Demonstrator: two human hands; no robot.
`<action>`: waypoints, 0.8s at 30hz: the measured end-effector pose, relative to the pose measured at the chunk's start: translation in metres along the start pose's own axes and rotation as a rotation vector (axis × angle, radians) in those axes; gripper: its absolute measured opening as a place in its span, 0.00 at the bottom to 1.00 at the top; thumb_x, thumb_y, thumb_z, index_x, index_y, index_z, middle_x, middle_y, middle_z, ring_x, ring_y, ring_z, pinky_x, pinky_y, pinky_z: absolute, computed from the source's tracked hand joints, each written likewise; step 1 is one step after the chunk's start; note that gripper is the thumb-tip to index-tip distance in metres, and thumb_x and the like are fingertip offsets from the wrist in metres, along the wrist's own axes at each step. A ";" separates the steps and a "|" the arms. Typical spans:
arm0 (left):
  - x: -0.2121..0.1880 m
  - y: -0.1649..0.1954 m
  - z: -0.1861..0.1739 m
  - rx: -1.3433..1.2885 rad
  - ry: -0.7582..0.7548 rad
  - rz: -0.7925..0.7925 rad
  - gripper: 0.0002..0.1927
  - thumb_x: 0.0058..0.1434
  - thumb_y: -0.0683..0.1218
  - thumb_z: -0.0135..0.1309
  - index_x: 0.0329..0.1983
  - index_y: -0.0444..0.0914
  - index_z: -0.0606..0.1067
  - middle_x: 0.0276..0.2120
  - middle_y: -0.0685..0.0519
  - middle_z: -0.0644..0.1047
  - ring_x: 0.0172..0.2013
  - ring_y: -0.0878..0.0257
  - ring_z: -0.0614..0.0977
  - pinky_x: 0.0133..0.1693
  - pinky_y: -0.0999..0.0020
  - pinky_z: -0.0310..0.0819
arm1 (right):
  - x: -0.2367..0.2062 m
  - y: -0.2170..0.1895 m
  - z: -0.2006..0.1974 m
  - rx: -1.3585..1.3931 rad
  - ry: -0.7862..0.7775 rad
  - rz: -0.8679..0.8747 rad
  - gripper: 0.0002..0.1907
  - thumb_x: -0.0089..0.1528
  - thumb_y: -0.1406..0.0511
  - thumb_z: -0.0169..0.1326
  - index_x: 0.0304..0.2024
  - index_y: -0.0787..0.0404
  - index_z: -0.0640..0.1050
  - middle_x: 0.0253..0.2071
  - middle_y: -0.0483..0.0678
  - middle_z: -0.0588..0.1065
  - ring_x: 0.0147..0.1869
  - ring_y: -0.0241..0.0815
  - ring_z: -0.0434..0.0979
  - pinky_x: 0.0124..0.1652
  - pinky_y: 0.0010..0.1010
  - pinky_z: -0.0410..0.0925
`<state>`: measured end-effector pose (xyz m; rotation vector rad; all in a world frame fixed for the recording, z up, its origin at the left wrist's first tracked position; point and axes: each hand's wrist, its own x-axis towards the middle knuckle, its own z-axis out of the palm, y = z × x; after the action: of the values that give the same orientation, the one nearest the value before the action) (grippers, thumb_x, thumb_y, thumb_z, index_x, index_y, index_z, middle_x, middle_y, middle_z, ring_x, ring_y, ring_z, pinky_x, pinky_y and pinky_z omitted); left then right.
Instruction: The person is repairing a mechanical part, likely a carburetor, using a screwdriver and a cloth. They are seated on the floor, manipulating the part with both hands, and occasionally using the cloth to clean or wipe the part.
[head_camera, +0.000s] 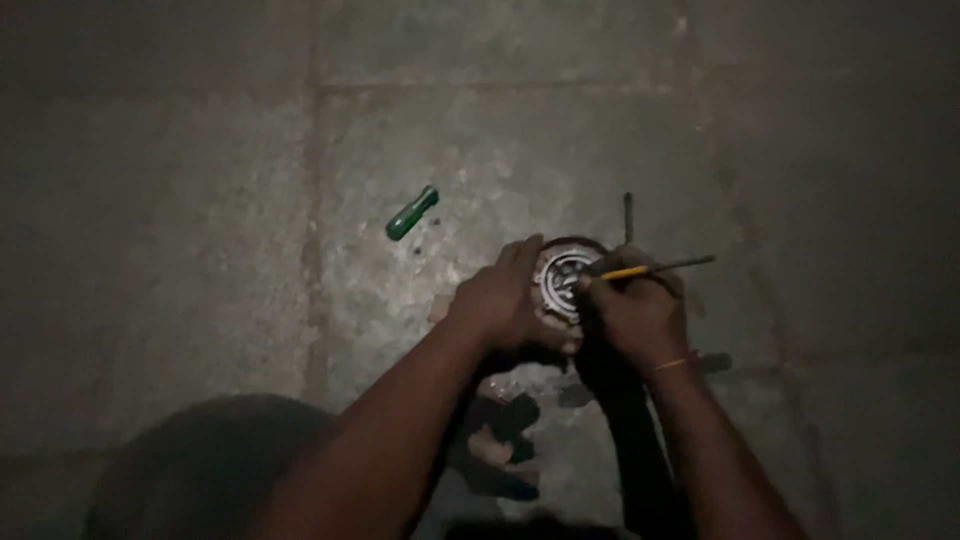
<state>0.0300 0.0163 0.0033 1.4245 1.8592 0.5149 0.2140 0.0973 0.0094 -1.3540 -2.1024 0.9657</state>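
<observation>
I see left hand (497, 296) gripping round ribbed metal part (561, 283); right hand (634, 312) pinching thin yellow-handled tool (650, 268); green-handled screwdriver (412, 213) at 10 o'clock

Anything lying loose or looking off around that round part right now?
The green-handled tool lies alone on the stone floor, away from both hands. The left hand steadies the round metal part; the right hand holds a thin yellow-handled tool. Nothing looks spilled.

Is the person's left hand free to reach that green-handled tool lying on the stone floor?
Probably not right away: the left hand grips the round metal part. Otherwise the floor toward the green-handled tool looks unobstructed.
</observation>
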 end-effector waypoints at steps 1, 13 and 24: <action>0.000 0.001 0.001 0.004 0.012 -0.002 0.75 0.28 0.67 0.75 0.77 0.41 0.49 0.72 0.45 0.60 0.64 0.44 0.71 0.59 0.50 0.70 | -0.001 0.000 0.001 -0.027 0.051 -0.012 0.09 0.57 0.65 0.66 0.35 0.64 0.80 0.30 0.47 0.80 0.34 0.36 0.79 0.37 0.32 0.72; -0.001 0.004 -0.001 0.008 0.012 -0.002 0.76 0.26 0.65 0.76 0.76 0.40 0.49 0.71 0.44 0.61 0.63 0.44 0.72 0.58 0.51 0.71 | 0.003 0.015 0.003 0.205 0.190 0.040 0.06 0.58 0.68 0.64 0.35 0.64 0.79 0.32 0.46 0.80 0.35 0.34 0.78 0.37 0.27 0.72; -0.004 0.003 0.000 0.024 0.022 -0.020 0.76 0.28 0.67 0.75 0.77 0.40 0.49 0.73 0.45 0.59 0.64 0.43 0.71 0.59 0.51 0.69 | -0.005 0.009 0.009 0.152 0.163 0.016 0.07 0.59 0.67 0.63 0.34 0.64 0.78 0.29 0.44 0.79 0.34 0.32 0.76 0.36 0.27 0.71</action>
<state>0.0325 0.0134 0.0073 1.4197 1.9012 0.5020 0.2151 0.0924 -0.0029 -1.3274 -1.8624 0.9659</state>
